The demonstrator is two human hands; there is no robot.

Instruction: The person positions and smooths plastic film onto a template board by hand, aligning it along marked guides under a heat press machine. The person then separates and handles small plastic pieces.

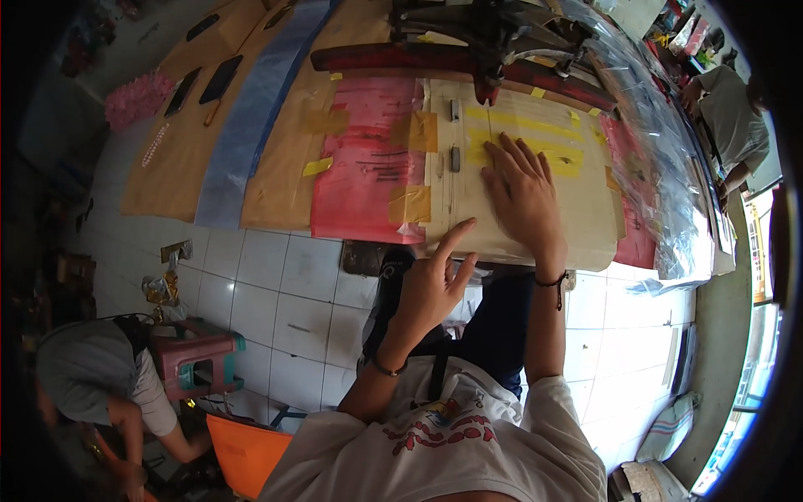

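Note:
My right hand lies flat, fingers spread, on a tan board with yellow tape across its upper part. Beside the board's near left corner is my left hand, its index finger stretched out and the others loosely bent, with nothing in it. Left of my right hand, a small dark metal piece sits on the board, and a second metal piece sits farther back. A red sheet, held by strips of brown tape, adjoins the board on the left.
Across the back of the table stands a dark metal frame with a red bar. Clear plastic sheeting covers the right side. Phones lie at the left. One person bends by a stool; another person is at the right.

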